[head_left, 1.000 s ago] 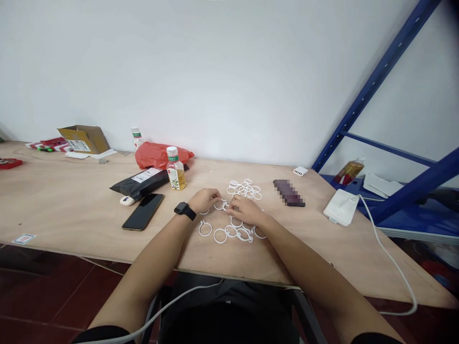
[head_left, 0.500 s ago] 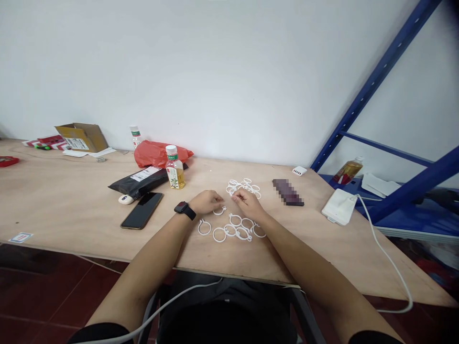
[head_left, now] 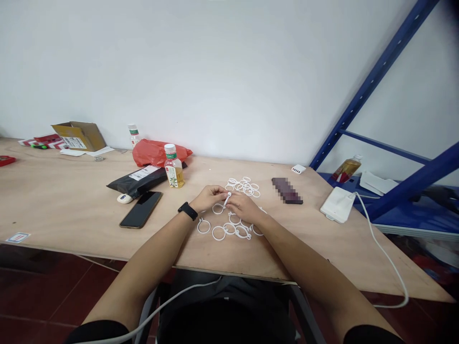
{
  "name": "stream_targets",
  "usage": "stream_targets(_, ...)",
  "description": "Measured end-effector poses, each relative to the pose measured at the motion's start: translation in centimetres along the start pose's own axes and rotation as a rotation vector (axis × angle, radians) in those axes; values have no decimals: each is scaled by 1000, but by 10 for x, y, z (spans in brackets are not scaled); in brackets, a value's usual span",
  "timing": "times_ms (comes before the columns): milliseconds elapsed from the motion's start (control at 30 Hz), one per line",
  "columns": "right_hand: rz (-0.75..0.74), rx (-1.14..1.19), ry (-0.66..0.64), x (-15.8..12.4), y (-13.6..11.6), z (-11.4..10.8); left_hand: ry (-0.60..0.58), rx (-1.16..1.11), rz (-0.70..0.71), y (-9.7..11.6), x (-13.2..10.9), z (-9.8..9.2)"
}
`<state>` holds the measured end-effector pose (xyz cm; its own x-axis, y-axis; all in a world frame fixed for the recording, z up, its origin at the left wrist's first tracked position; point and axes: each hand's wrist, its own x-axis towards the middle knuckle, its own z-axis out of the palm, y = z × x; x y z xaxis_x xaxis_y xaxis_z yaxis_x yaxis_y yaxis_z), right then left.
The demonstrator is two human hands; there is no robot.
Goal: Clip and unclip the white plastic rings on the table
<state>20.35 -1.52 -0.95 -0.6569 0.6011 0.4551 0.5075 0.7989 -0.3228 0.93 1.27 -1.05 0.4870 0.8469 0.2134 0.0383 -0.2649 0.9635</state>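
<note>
Pinching one white eyelet curtain ring (head_left: 227, 199) between the fingertips of left hand (head_left: 211, 197) and right hand (head_left: 245, 206), nearly edge-on, with the round eyelet against the left fingertips and the rim running down toward the right thumb. Cannot tell exact finger contact behind it. Probably light, smooth, stiff plastic, apt to slip or crack if forced. Best gripped by the rim beside the eyelet, clear of the loose ring pile (head_left: 246, 190) beyond.
</note>
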Motion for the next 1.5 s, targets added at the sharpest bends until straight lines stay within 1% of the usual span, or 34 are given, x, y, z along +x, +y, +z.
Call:
stream_targets(133,-26,-24,-12,0,-1,0,37,59,17,2,-1,2)
stream_targets(300,13,-4,-14,-2,-3,2,160,277,93,5,-4,5)
stream_targets(367,69,27,49,-2,-3,3,200,335,134,7,-5,5)
stream_targets(500,264,122,291,-1,-4,2,230,400,181,9,-6,5)
stream_targets(567,344,195,352,-1,-4,3,219,420,200,10,-6,7)
stream_targets(633,370,259,352,-1,-3,4,207,445,223,12,-6,8)
stream_targets(800,332,250,329,-2,-1,3,168,510,259,15,-8,8)
stream_targets(1000,275,195,313,-3,-1,0,129,501,356,12,-6,8)
stream_targets(1100,270,100,322,-2,0,-2,131,520,363,9,-4,4)
stream_targets(1167,289,-50,332,-2,3,-5,118,585,337,7,-4,-1)
stream_targets(1267,359,-316,291,-3,12,-12,15,789,286,2,-4,-8)
stream_targets(1333,437,-430,232,-5,19,-17,-67,912,242,-2,-5,-10)
stream_targets(1433,522,-465,178,-8,24,-20,-117,983,178,-6,-5,-8)
stream_targets(1500,505,-399,184,-8,23,-18,-109,985,186,-7,-5,-7)
